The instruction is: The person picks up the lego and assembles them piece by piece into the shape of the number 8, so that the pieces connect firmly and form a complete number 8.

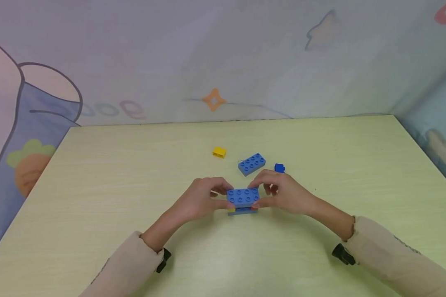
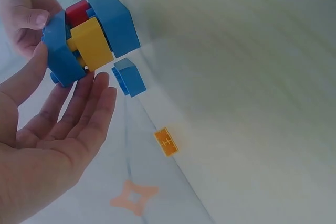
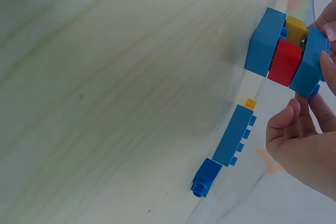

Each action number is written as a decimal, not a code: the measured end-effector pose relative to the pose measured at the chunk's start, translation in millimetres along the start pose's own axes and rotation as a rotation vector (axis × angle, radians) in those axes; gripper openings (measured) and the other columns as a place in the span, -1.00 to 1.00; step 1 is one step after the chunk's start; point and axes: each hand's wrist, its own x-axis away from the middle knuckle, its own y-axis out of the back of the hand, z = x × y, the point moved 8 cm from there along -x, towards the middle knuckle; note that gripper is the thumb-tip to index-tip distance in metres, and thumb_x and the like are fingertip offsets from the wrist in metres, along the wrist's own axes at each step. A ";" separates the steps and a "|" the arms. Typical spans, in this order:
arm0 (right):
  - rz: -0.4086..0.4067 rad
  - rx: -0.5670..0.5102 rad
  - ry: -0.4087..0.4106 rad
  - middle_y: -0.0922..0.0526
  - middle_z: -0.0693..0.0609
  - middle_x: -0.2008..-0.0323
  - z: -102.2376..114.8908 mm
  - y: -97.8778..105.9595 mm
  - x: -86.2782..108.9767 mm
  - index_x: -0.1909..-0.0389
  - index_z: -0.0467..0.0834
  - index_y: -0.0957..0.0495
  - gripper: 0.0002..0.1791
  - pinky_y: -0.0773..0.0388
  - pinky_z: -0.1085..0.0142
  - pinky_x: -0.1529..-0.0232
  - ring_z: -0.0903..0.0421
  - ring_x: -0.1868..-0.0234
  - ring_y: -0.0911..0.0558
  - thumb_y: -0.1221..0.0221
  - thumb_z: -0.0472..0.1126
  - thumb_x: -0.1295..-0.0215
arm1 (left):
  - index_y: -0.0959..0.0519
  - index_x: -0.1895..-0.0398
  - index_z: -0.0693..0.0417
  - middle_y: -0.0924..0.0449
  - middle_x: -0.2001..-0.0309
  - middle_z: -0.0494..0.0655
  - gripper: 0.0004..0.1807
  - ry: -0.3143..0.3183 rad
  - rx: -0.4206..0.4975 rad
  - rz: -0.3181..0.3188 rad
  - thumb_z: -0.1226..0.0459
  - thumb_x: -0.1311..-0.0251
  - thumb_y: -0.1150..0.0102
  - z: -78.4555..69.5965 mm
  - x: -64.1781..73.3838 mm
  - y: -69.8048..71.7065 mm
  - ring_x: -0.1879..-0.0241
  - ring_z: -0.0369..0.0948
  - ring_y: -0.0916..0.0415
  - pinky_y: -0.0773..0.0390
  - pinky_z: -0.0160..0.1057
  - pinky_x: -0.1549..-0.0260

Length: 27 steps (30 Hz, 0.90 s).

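Observation:
A light blue eight-stud brick forms the top of a small stack. My left hand pinches its left end between thumb and fingers, while my right hand pinches the right end. Beneath it, a yellow brick stands at the left and a red brick at the right, with a gap between them. Another blue brick makes the base on the table. In the left wrist view, some yellow studs show below the top brick, so a narrow gap remains there.
Behind the stack lie a loose yellow brick, a light blue eight-stud brick and a small dark blue brick, close to my right hand. The pale wooden table ends at a printed cloth backdrop.

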 end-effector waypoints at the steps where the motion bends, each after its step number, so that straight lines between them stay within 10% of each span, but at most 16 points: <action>1: 0.004 -0.003 0.000 -0.53 0.08 0.27 -0.5 0.2 0.4 0.15 -0.21 -0.58 -0.65 -0.41 0.35 0.39 0.11 0.39 -0.40 -0.35 -0.23 0.01 | -0.57 0.14 0.17 -0.59 0.17 -0.08 -0.69 0.001 0.004 -0.001 0.29 -0.02 -0.31 0.3 -0.1 0.0 0.11 -0.11 -0.51 -0.50 -0.20 0.08; 27: 0.065 -0.044 -0.028 -0.54 0.06 0.18 -3.6 -1.9 3.0 0.06 -0.21 -0.54 -0.62 -0.50 0.28 0.32 0.10 0.33 -0.47 -0.30 -0.27 -0.06 | -0.59 0.17 0.14 -0.60 0.16 -0.09 -0.71 0.046 0.050 -0.031 0.30 0.01 -0.33 10.6 0.0 -3.0 0.05 -0.10 -0.50 -0.51 -0.16 0.10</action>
